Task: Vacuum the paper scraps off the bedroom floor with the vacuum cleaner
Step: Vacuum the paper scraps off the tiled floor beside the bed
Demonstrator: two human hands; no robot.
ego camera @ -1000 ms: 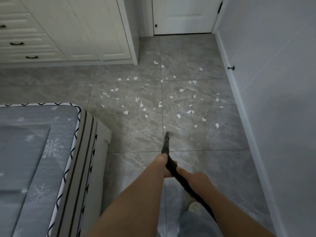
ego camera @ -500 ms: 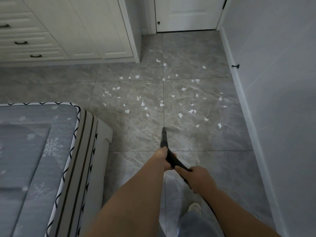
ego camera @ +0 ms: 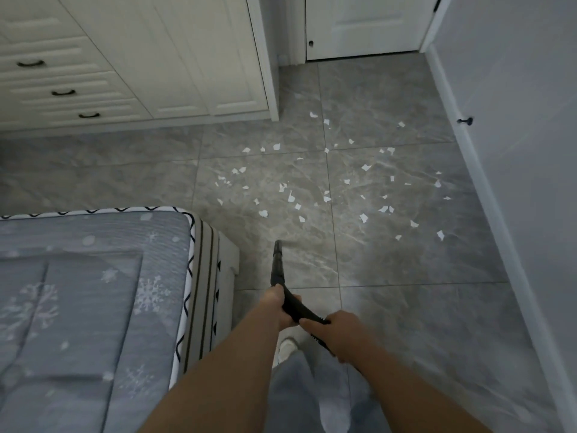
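Observation:
I hold a black vacuum cleaner tube (ego camera: 278, 267) out in front of me with both hands. My left hand (ego camera: 281, 304) grips it further forward, and my right hand (ego camera: 334, 332) grips the ribbed part just behind. The nozzle tip points at the grey tiled floor (ego camera: 406, 276), a short way short of the nearest scraps. Several white paper scraps (ego camera: 327, 198) lie scattered across the tiles ahead, from the middle out toward the right wall. The vacuum's body is out of view.
A bed (ego camera: 87, 307) with a grey snowflake cover stands at my left. White drawers and a wardrobe (ego camera: 140, 64) line the far left; a closed white door (ego camera: 365, 26) is straight ahead. A wall with a black door stop (ego camera: 465, 121) runs along the right.
The tube tip has swung a little to the left, toward the bed corner, and my hands have drawn back toward me. The view has shifted slightly.

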